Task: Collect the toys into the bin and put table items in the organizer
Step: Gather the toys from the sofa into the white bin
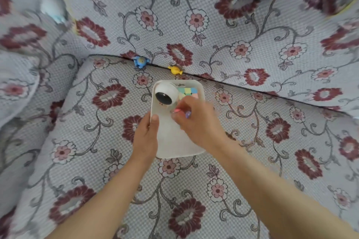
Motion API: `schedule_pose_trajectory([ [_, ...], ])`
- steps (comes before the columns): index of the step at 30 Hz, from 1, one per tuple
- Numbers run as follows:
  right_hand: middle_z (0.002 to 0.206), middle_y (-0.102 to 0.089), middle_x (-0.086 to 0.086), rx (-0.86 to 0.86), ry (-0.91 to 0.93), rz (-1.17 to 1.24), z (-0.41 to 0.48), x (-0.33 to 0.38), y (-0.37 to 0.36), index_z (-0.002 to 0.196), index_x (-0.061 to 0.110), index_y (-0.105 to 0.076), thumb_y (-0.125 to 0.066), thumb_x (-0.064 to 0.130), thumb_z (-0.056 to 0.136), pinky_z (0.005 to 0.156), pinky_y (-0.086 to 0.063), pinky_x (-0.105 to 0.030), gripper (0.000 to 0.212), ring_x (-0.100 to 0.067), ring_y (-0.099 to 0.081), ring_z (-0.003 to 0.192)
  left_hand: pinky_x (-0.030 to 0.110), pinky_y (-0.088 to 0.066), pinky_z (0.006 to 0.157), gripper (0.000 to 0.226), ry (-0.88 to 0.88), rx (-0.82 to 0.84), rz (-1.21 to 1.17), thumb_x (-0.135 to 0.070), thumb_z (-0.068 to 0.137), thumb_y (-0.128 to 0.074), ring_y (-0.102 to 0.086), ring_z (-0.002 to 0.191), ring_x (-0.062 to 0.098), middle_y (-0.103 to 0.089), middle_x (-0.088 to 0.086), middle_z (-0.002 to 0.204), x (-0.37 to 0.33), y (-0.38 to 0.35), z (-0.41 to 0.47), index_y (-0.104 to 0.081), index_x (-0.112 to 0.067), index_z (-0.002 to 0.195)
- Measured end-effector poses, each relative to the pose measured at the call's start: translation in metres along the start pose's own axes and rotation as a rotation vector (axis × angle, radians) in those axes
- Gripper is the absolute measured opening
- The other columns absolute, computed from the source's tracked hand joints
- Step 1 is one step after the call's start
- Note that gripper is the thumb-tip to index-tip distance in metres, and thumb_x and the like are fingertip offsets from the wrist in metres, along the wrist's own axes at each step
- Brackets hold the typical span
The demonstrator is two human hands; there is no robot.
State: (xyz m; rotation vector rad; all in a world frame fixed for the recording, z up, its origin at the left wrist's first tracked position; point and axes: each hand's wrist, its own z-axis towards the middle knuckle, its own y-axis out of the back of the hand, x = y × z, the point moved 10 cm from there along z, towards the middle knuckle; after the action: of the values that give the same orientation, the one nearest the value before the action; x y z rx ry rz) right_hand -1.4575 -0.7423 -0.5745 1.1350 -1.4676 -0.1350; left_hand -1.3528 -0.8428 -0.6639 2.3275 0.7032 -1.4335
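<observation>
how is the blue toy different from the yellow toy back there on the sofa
The blue toy is blue with a paler patch, while the yellow toy is plain yellow. The blue toy looks bigger than the yellow toy. The blue toy sits farther left along the cushion seam, the yellow toy farther right and nearer the white bin. Both are small figures lodged in that seam, outside the bin, touched by neither hand.

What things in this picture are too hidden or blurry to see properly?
- The small pink and purple thing in the right hand: head view, fingers cover most of it, so what it is stays unclear.
- The pastel cube in the white bin: partly hidden by the round white toy and the right hand.
- The pale object at upper left: too blurred to name.
</observation>
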Motion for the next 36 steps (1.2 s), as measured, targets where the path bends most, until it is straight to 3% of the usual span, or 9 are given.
schedule_pose_trajectory([
  [3, 0.083, -0.065, 0.002, 0.026, -0.029, -0.055, 0.013, 0.017, -0.042, 0.093, 0.017, -0.061, -0.061, 0.027, 0.088, 0.070, -0.052, -0.035, 0.011, -0.016, -0.061, 0.078, 0.031, -0.053, 0.075, 0.039, -0.027, -0.012, 0.007, -0.045, 0.100, -0.037, -0.067, 0.092, 0.016, -0.069, -0.001, 0.102, -0.009, 0.022, 0.002, -0.061, -0.021, 0.118],
  [7, 0.083, -0.065, -0.001, 0.011, -0.089, -0.024, 0.032, 0.045, -0.084, 0.092, 0.012, -0.062, -0.057, 0.024, 0.092, 0.068, -0.050, -0.032, 0.013, -0.016, -0.061, 0.077, 0.023, -0.052, 0.071, 0.040, -0.057, -0.038, 0.005, -0.044, 0.100, -0.035, -0.068, 0.089, 0.008, -0.071, -0.004, 0.099, -0.021, 0.061, 0.009, -0.062, -0.021, 0.117],
  [10, 0.093, -0.068, -0.005, 0.047, -0.105, 0.028, 0.042, 0.078, -0.119, 0.100, 0.009, -0.066, -0.055, 0.021, 0.093, 0.078, -0.053, -0.036, 0.018, -0.018, -0.061, 0.085, 0.038, -0.052, 0.088, 0.050, -0.048, -0.080, 0.000, -0.060, 0.094, -0.036, -0.065, 0.106, 0.019, -0.069, -0.004, 0.111, -0.023, 0.105, 0.016, -0.061, -0.027, 0.122],
  [12, 0.093, -0.067, -0.004, 0.080, -0.080, 0.038, 0.046, 0.102, -0.139, 0.102, 0.008, -0.067, -0.050, 0.014, 0.094, 0.076, -0.049, -0.029, 0.019, -0.017, -0.058, 0.085, 0.030, -0.052, 0.082, 0.052, -0.031, -0.092, -0.023, -0.057, 0.096, -0.036, -0.065, 0.104, 0.019, -0.069, -0.005, 0.105, -0.022, 0.135, 0.022, -0.060, -0.021, 0.124],
  [16, 0.092, -0.068, -0.002, 0.094, -0.019, 0.036, 0.056, 0.154, -0.176, 0.098, 0.012, -0.069, -0.045, 0.006, 0.093, 0.070, -0.049, -0.019, 0.025, -0.015, -0.062, 0.087, 0.009, -0.045, 0.053, 0.040, -0.012, -0.125, -0.066, -0.037, 0.102, -0.035, -0.063, 0.064, -0.007, -0.066, -0.012, 0.077, -0.026, 0.202, 0.034, -0.061, -0.009, 0.115],
  [19, 0.083, -0.068, 0.000, 0.059, 0.029, 0.089, 0.073, 0.199, -0.196, 0.088, 0.013, -0.069, -0.046, 0.006, 0.091, 0.079, -0.055, -0.039, 0.024, -0.019, -0.067, 0.084, 0.014, -0.049, 0.056, 0.039, 0.015, -0.150, -0.094, -0.041, 0.100, -0.036, -0.067, 0.077, 0.006, -0.069, -0.006, 0.087, -0.029, 0.258, 0.046, -0.062, -0.016, 0.114],
  [25, 0.077, -0.065, 0.002, -0.113, 0.169, 0.098, 0.118, 0.277, -0.198, 0.095, 0.009, -0.071, -0.050, 0.003, 0.087, 0.074, -0.055, -0.040, 0.023, -0.023, -0.067, 0.075, 0.031, -0.053, 0.083, 0.042, 0.007, -0.257, -0.033, -0.041, 0.100, -0.037, -0.063, 0.104, 0.021, -0.066, 0.005, 0.115, -0.052, 0.357, 0.070, -0.058, -0.018, 0.128],
  [30, 0.072, -0.063, 0.001, -0.215, 0.238, 0.005, 0.165, 0.311, -0.199, 0.085, 0.006, -0.068, -0.051, 0.000, 0.085, 0.064, -0.051, -0.036, 0.019, -0.023, -0.064, 0.071, 0.027, -0.044, 0.073, 0.042, -0.024, -0.305, 0.006, -0.043, 0.100, -0.037, -0.060, 0.107, 0.027, -0.065, 0.007, 0.112, -0.071, 0.412, 0.090, -0.058, -0.019, 0.127],
  [36, 0.084, -0.068, 0.001, -0.186, 0.273, -0.101, 0.213, 0.311, -0.218, 0.094, 0.009, -0.070, -0.050, 0.004, 0.088, 0.066, -0.043, -0.020, 0.022, -0.011, -0.058, 0.072, 0.022, -0.044, 0.062, 0.033, 0.002, -0.365, -0.026, -0.045, 0.100, -0.037, -0.063, 0.085, 0.011, -0.067, -0.009, 0.095, -0.072, 0.435, 0.105, -0.061, -0.027, 0.116],
])
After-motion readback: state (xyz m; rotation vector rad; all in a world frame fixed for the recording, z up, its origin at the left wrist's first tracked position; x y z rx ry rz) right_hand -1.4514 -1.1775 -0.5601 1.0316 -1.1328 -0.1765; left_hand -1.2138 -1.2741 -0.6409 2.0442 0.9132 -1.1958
